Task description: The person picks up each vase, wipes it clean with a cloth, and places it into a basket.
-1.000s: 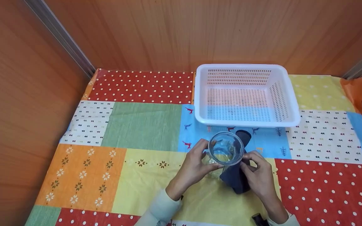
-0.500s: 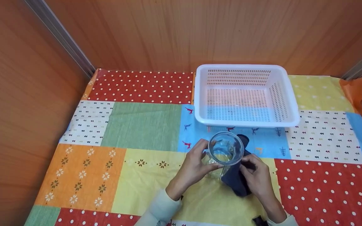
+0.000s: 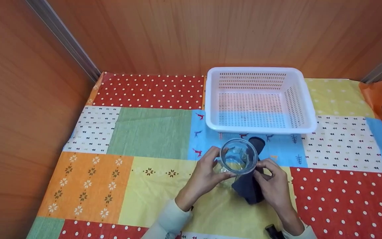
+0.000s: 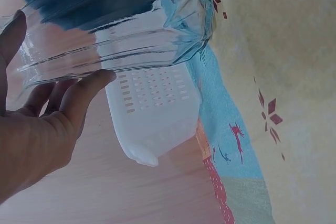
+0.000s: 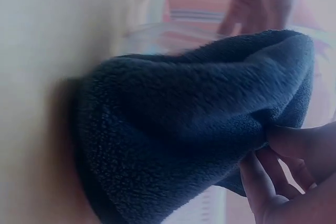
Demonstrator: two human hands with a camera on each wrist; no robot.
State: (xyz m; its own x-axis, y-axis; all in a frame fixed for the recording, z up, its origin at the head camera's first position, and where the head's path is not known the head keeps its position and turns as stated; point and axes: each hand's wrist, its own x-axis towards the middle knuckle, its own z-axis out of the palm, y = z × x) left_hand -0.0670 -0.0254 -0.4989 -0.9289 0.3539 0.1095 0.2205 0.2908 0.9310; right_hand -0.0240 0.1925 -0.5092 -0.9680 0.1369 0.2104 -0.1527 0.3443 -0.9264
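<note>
In the head view my left hand (image 3: 202, 174) grips a clear glass jar (image 3: 238, 156) from its left side, thumb near the rim, its round mouth facing up toward the camera. My right hand (image 3: 274, 184) pinches a dark blue fleecy cloth (image 3: 249, 189) against the jar's right side. One end of the cloth sticks out beyond the jar. Ridged walls of the jar (image 4: 136, 59) show in the left wrist view, with the cloth (image 4: 113, 1) seen behind them. In the right wrist view the cloth (image 5: 184, 103) is folded and hides most of the jar.
A white perforated plastic basket (image 3: 212, 99) stands behind the hands with nothing in it. A patchwork-print tablecloth (image 3: 154, 132) covers the table. Wood-grain panels (image 3: 164, 36) rise at the back and both sides. A small black object (image 3: 272, 230) is beside the right wrist.
My right hand and the cloth slid slightly toward the person along the jar's side, then back away to about where they began. The left hand and jar stay in place.
</note>
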